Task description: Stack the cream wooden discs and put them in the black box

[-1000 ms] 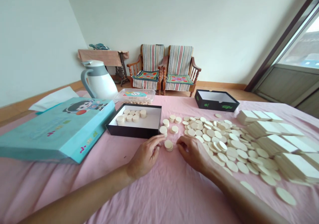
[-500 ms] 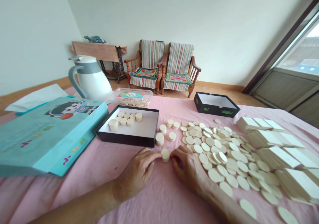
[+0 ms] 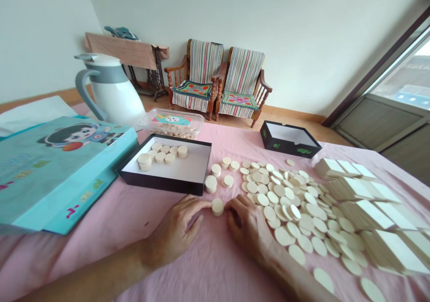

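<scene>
A short stack of round wooden discs stands upright on the pink cloth between my two hands. From the left, my left hand touches its side with an outstretched index finger, the thumb held apart. On the stack's right, my right hand rests on the cloth with bent fingers, the thumb a little apart and the fingertips close to the discs. No disc shows within either hand. Just beyond stand several more short disc stacks. Loose discs lie spread in a pile to the right of my right hand.
A black box with several disc stacks in it lies at left centre. Behind are a clear plastic tub and a white jug. A turquoise box lies left, a second black box farther back, stacked wooden squares right.
The camera view has shifted slightly, moving the scene left in the picture. My left index finger stays at the disc stack; my right fingertips have come slightly away from it.
</scene>
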Tool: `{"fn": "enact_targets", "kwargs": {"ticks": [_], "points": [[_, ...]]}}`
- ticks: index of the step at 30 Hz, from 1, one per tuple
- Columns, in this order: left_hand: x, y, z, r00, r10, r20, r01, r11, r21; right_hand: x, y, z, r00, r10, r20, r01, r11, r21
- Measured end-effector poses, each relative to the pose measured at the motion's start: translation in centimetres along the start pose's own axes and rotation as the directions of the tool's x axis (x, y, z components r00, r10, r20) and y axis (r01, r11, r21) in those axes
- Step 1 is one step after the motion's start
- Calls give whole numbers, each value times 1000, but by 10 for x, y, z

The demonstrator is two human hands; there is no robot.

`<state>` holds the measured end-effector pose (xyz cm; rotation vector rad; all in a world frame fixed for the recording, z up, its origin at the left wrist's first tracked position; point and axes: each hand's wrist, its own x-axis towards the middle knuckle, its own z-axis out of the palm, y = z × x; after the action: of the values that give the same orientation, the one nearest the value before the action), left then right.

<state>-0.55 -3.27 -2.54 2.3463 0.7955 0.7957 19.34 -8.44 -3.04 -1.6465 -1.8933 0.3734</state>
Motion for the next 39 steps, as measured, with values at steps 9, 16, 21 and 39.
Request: {"fn": "enact_targets", "kwargs": {"ticks": [9,16,21,39], "points": [[-2,-3,8,991,13,-133,0,995,95,-2,3,0,996,-70,-47,64,990,-123],[-3,11,3,978,99,-185,-54,971,233,4,7,-31,988,-18,-155,-9,986,-166],[-7,23,-1,981,52,-186,4,957,291,22,36,-77,986,32,-164,-74,964,-256],[-15,6,6,951,-70,-302,128,975,180,36,54,-93,989,-130,77,144,965,-220]]}}
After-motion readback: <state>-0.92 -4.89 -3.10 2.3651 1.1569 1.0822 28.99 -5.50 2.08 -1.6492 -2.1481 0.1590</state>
